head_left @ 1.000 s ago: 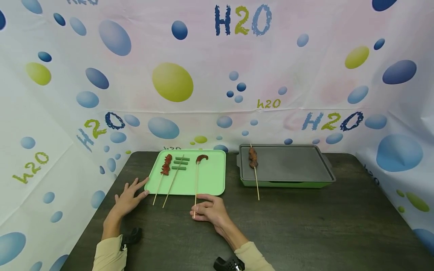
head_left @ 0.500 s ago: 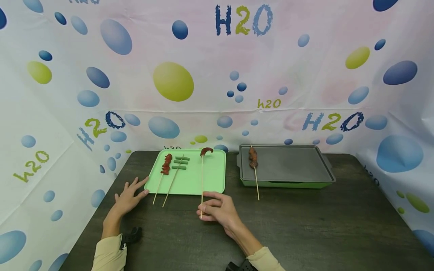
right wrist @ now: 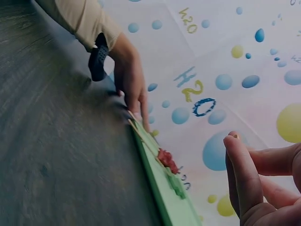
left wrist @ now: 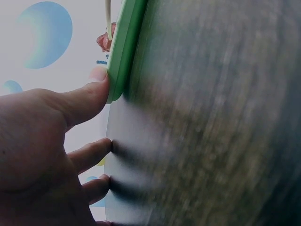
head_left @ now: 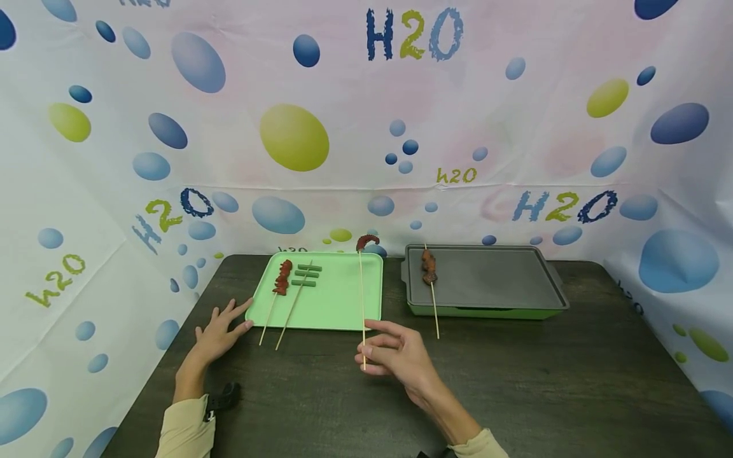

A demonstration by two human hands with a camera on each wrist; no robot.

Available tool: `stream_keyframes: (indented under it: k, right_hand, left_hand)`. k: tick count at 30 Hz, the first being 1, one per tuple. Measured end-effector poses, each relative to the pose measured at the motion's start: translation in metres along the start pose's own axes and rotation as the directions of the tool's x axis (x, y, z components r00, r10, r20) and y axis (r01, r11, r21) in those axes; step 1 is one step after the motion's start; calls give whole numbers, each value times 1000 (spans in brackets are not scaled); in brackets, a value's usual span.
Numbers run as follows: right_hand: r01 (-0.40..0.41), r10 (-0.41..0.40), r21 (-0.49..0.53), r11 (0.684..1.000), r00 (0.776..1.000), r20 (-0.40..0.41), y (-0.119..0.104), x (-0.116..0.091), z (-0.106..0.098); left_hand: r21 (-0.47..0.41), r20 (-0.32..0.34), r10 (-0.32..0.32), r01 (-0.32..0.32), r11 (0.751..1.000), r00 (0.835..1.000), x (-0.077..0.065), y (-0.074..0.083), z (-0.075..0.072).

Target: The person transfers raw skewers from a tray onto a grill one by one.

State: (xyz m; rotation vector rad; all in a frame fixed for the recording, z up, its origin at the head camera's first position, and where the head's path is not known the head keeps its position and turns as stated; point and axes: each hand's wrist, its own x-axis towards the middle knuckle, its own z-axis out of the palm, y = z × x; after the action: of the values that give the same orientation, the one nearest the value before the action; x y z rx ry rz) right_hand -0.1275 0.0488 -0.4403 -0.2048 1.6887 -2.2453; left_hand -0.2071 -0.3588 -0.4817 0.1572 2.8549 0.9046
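Note:
My right hand (head_left: 403,359) pinches the lower end of a thin wooden skewer (head_left: 362,286) between thumb and fingers. At the skewer's top is a curled dark-red piece, like an octopus tentacle, standing above the far edge of the light green tray (head_left: 349,308) in the head view. My left hand (head_left: 214,337) lies spread at the tray's near left corner; its thumb (left wrist: 94,89) touches the tray's side in the left wrist view. On the tray rest a red meat skewer (head_left: 282,278) and a skewer of green pieces (head_left: 305,275), sticks jutting over the near edge.
To the right stands a grill pan (head_left: 492,277) with a dark flat top and green base. A brown meat skewer (head_left: 428,267) lies on its left part, the stick overhanging the front. The dark wooden table (head_left: 544,381) meets a printed backdrop (head_left: 487,114) behind.
My right hand has carried the octopus-like skewer to the right and raised it, its tip now beyond the tray's far edge. The left hand has stayed at the tray corner.

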Motion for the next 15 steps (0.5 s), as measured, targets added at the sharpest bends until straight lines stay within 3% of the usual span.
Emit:
stream_keyframes:
  k: [15]
  right_hand:
    - [15,-19,-93,996,999,-42,-22,-24,-47]
  left_hand:
    - [1,-13,3,-3,1000,1000,-1,0,0]
